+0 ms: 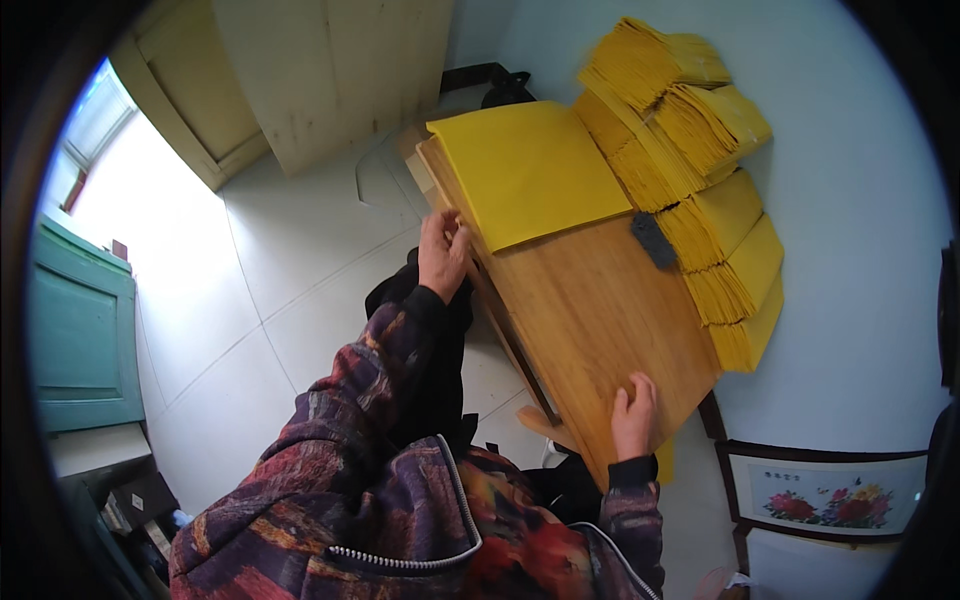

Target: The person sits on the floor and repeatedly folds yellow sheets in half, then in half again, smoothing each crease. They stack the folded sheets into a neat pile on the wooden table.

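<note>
My left hand (443,255) is at the table's left edge, close beside a flat pile of large yellow sheets (535,170) that look like paper. Its fingers are loosely bent, the thumb stands apart, and I see nothing held. Over the near end of the wooden table (590,310), my right hand (634,420) has half-bent fingers with the thumb apart and nothing visible in it. Whether its fingertips touch the wood, I cannot tell. A small dark grey piece (653,240), perhaps cloth or sponge, lies by the right corner of the yellow pile.
Several folded yellow bundles (720,230) are stacked along the table's right side against the white wall (840,200). A framed flower picture (830,492) is at the lower right. Pale panels (330,70) stand behind, with a green cabinet (85,320) on the left.
</note>
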{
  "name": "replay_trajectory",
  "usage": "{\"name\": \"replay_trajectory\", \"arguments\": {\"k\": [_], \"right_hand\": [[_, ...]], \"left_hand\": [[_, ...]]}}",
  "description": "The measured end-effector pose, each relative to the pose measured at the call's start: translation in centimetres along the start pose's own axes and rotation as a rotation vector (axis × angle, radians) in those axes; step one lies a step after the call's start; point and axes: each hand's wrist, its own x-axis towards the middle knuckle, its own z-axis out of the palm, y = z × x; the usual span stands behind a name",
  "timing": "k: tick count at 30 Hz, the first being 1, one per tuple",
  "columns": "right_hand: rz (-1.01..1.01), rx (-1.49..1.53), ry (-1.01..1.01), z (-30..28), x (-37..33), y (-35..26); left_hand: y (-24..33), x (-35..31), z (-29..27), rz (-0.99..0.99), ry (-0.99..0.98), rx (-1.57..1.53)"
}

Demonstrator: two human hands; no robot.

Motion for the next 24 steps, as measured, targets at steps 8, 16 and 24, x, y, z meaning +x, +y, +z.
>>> {"name": "replay_trajectory", "arguments": {"k": [8,16,24], "right_hand": [[-0.611,0.029,-0.161,6.8,12.9,-13.1],[-0.859,-0.228,-0.286,10.2,19.8,-17.8],[-0.781,-0.166,-0.499,9.2,21.9,-18.3]], "left_hand": [[-0.9,2.4,0.7,-0.116,0.051,-0.090],[0.5,3.6,-0.4,0.250,0.194,0.248],[1.0,6.4,0.1,0.309,0.076,0.187]]}}
